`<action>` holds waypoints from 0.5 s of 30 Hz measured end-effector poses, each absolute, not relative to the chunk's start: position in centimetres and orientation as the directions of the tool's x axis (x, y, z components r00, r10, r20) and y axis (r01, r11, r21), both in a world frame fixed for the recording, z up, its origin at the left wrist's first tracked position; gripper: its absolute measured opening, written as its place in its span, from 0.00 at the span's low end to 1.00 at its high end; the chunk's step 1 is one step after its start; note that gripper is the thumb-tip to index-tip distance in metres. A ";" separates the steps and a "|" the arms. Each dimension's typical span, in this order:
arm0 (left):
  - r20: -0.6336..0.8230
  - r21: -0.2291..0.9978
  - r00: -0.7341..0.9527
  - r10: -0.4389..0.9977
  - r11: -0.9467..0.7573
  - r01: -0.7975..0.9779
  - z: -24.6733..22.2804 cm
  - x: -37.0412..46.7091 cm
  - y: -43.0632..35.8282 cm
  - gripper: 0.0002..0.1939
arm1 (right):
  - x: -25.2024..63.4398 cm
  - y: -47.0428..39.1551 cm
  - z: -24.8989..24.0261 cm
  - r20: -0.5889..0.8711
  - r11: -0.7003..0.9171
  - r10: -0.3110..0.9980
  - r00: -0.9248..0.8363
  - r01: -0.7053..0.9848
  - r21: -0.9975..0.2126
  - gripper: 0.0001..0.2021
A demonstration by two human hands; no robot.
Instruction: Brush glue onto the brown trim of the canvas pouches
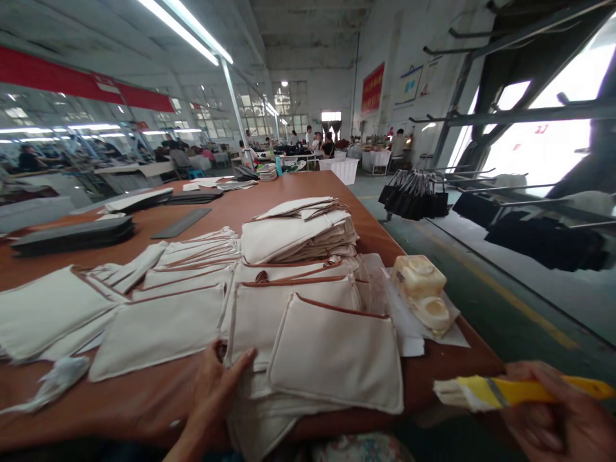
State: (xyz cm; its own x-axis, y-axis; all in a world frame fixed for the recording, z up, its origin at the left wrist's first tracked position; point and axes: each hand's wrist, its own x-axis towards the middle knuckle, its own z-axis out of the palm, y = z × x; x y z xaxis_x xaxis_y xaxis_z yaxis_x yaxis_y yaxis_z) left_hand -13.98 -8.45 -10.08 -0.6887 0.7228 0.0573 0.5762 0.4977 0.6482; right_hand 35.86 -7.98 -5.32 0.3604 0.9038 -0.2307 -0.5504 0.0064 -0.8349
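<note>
In my right hand (553, 404) is a flat paintbrush (495, 391) with a yellow handle and pale bristles, pointing left beyond the table's right edge. My left hand (216, 385) rests at the near left edge of a stack of cream fabric pouches (289, 314), thumb spread away from the fingers. Its fingertips are partly hidden at the pouch edge. On top of the near stack lies a cream pouch (337, 353) with brown trim, slightly askew. Another cream pouch (158, 327) lies left of my left hand.
A stained plastic container (418, 279) stands on white paper (409, 343) at the right edge. Behind are a taller pouch pile (298, 237) and dark sheets (72, 237) on the brown table (289, 186). Crumpled white material (60, 378) lies front left. Racks (529, 186) stand right; people work far back.
</note>
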 end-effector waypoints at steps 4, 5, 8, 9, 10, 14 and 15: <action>0.514 0.424 -0.515 0.687 0.318 0.848 -9.7 -13.1 -9.8 0.41 | 35.9 -7.8 -4.5 -0.290 -0.004 0.880 0.376 -0.604 -0.797 0.13; 0.643 0.344 -0.380 0.665 0.193 0.919 -9.1 -12.0 -10.1 0.37 | 36.0 -7.8 -4.2 -0.294 0.003 0.872 0.391 -0.605 -0.796 0.13; 0.756 0.081 0.116 0.644 -0.268 0.960 -7.0 -7.0 -9.5 0.24 | 35.6 -7.4 -3.6 -0.282 0.031 0.860 0.425 -0.596 -0.802 0.14; 0.711 0.030 0.250 0.657 -0.383 0.923 -6.5 -4.9 -8.6 0.22 | 35.4 -7.3 -3.4 -0.266 0.039 0.870 0.416 -0.594 -0.803 0.15; 0.651 0.006 0.342 0.678 -0.455 0.890 -6.1 -2.7 -7.5 0.20 | 35.1 -7.1 -3.4 -0.245 0.048 0.883 0.401 -0.595 -0.802 0.17; 0.430 -0.006 0.472 0.770 -0.520 0.854 -5.5 4.9 -2.0 0.19 | 35.2 -5.9 -4.1 -0.136 0.114 0.910 0.392 -0.551 -0.827 0.17; 0.363 0.000 0.475 0.802 -0.510 0.860 -5.5 6.4 -0.8 0.19 | 35.7 -5.4 -4.5 -0.097 0.145 0.901 0.423 -0.505 -0.851 0.15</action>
State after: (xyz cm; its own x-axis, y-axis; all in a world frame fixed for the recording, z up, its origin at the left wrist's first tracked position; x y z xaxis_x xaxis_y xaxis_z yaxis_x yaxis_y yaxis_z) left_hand 6.36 -0.83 -5.49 0.4749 0.8016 0.3631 0.8603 -0.5098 0.0001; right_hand 35.71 -5.44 -4.47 0.4226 0.9011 -0.0974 -0.5047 0.1447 -0.8511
